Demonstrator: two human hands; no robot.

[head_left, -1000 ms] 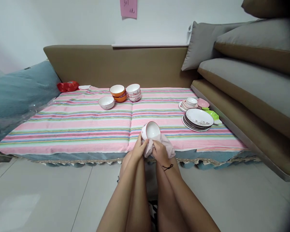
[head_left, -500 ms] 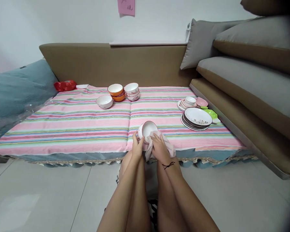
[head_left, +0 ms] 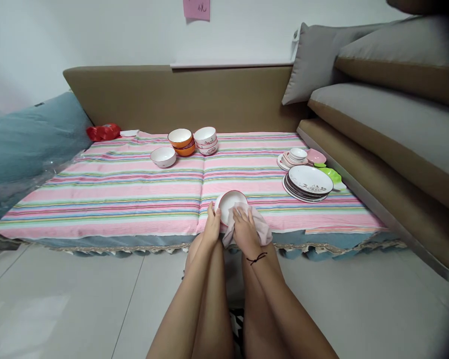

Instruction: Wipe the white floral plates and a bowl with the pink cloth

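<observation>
My left hand [head_left: 212, 227] grips the left side of a small white bowl [head_left: 227, 201] with a red rim, held just above the front edge of the striped mat [head_left: 134, 189]. My right hand [head_left: 244, 227] presses a pale pink cloth [head_left: 261, 230] against the bowl's right rim, fingers curled over the cloth. The bowl's opening faces me. A thin black cord sits around my right wrist.
On the mat at the back stand a single white bowl [head_left: 163, 156], stacked orange bowls [head_left: 181, 141] and stacked white bowls [head_left: 205, 139]. At the right lie a stack of plates [head_left: 309, 181], small saucers [head_left: 296, 156], a pink dish and a green dish. Sofa cushions [head_left: 389, 119] rise at the right.
The bowl has tilted and sunk slightly towards the mat. My right hand with the cloth has moved from below the bowl up onto its rim.
</observation>
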